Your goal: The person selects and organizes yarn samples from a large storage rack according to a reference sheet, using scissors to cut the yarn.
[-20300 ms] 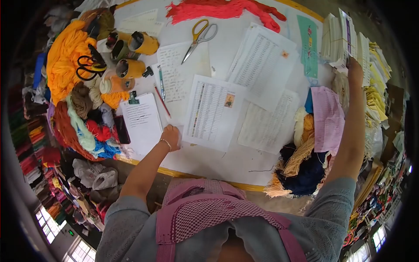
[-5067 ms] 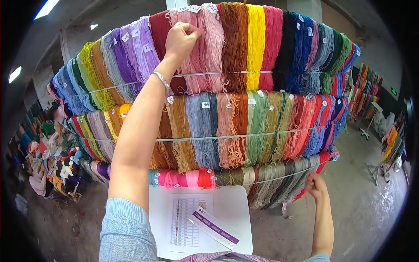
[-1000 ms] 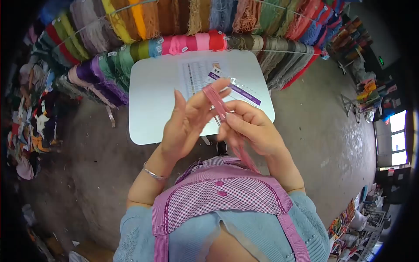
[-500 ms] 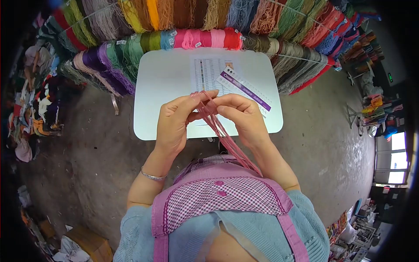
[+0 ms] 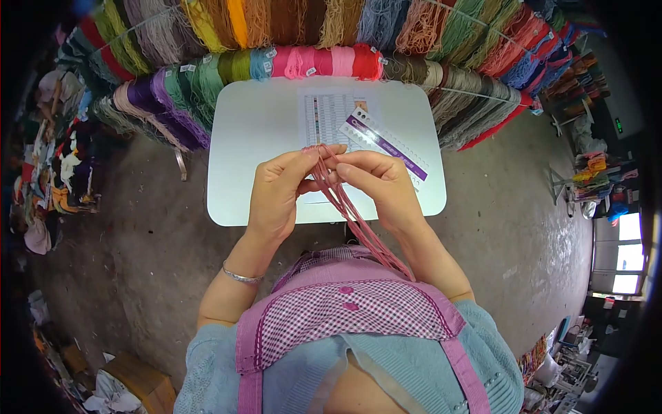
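Fingers of the left hand (image 5: 276, 190) and right hand (image 5: 383, 186) pinch pink yarn strands (image 5: 352, 210) between them. Just beyond the fingertips lies a purple sample card (image 5: 386, 143) on a white table (image 5: 252, 131).

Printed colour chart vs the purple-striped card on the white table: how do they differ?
The printed chart is a white sheet with rows of small colour swatches; the purple-striped card is a narrow strip with a purple band. The chart lies square to the white table; the card lies diagonally. The card overlaps the chart's right side, so it sits on top. Both lie flat on the table, beyond the left hand and right hand, which pinch pink yarn.
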A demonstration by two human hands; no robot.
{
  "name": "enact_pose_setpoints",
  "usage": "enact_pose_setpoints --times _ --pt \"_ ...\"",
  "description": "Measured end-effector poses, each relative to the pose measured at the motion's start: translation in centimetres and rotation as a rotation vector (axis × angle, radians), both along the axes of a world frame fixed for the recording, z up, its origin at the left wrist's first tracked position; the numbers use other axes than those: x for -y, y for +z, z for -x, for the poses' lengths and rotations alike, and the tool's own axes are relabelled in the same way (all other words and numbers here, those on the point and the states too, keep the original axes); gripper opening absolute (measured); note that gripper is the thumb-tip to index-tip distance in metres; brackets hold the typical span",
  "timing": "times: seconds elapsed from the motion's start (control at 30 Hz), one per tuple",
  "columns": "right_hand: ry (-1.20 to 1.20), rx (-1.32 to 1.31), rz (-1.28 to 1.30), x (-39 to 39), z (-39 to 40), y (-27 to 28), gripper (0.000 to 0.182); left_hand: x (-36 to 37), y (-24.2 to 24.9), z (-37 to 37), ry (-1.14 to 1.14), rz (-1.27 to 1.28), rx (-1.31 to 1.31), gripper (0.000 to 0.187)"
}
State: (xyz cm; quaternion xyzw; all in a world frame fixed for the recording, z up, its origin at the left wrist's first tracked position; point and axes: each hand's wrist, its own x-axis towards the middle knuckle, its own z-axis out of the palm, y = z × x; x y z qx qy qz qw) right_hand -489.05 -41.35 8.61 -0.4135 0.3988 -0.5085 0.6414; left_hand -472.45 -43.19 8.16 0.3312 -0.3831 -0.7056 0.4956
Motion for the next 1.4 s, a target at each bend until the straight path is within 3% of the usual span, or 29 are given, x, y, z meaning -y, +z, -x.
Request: enact_pose_setpoints --times 0.13,0.3,0.5,0.63,0.7,0.8,0.97,1.03,1.07,1.13,1.17,1.2,1.23,1.3,1.33,1.4 --pt "0.050 -0.004 0.018 0.1 0.7 0.1 0.017 -0.2 0.0 0.5 0.004 0.028 0.023 0.028" --pt "0.048 0.027 -0.010 -0.6 0.8 0.4 0.015 -0.8 -0.2 1.2 0.011 0.272 0.210 0.028" --pt "0.003 0.000 -0.001 -1.1 1.4 0.0 0.013 -1.1 0.0 1.3 -0.027 0.098 0.016 0.027" --pt "-0.007 0.002 0.013 -1.6 1.5 0.1 0.014 -1.3 -0.4 1.6 -0.028 0.108 0.018 0.027" --pt "-0.015 0.034 -0.005 -1.6 1.6 0.0 0.014 -1.5 -0.4 2.0 0.039 0.303 0.244 0.027" --pt "-0.025 -0.124 0.043 -1.5 1.9 -0.4 0.014 -1.8 0.0 2.4 0.041 0.244 0.171 0.025" --pt "-0.118 0.120 0.064 -1.4 2.0 -0.6 0.014 -1.4 0.5 1.9 -0.038 0.102 0.018 0.025" --pt "-0.123 0.249 -0.003 -1.0 2.0 -1.1 0.015 -1.5 0.5 1.9 -0.001 -0.025 -0.092 0.030" --pt "-0.056 0.339 -0.036 -0.5 2.3 -2.0 0.016 -1.4 0.7 2.1 -0.016 -0.039 -0.091 0.048" --pt "0.077 0.457 -0.089 -0.3 2.8 -2.9 0.021 -1.4 1.2 2.1 -0.067 -0.046 -0.151 0.058" --pt "0.076 0.458 -0.090 -0.6 2.5 -1.8 0.021 -1.4 1.4 2.1 -0.116 -0.053 -0.213 0.068" --pt "0.077 0.319 -0.099 -0.9 1.8 -0.2 0.022 -1.4 1.4 2.3 -0.078 -0.047 -0.113 0.082" --pt "0.077 0.181 -0.110 -1.2 1.4 0.6 0.024 -1.5 1.4 2.4 -0.077 -0.049 -0.112 0.082" --pt "0.092 0.140 -0.043 -1.1 1.4 -0.1 0.023 -1.8 1.2 2.4 -0.106 0.040 -0.138 0.063" --pt "0.080 0.139 -0.051 -1.1 1.4 -0.1 0.022 -1.8 0.9 2.3 -0.102 0.038 -0.138 0.063" --pt "0.077 0.136 -0.060 -1.1 1.4 0.1 0.020 -1.7 0.3 2.0 -0.018 0.131 0.072 0.040"
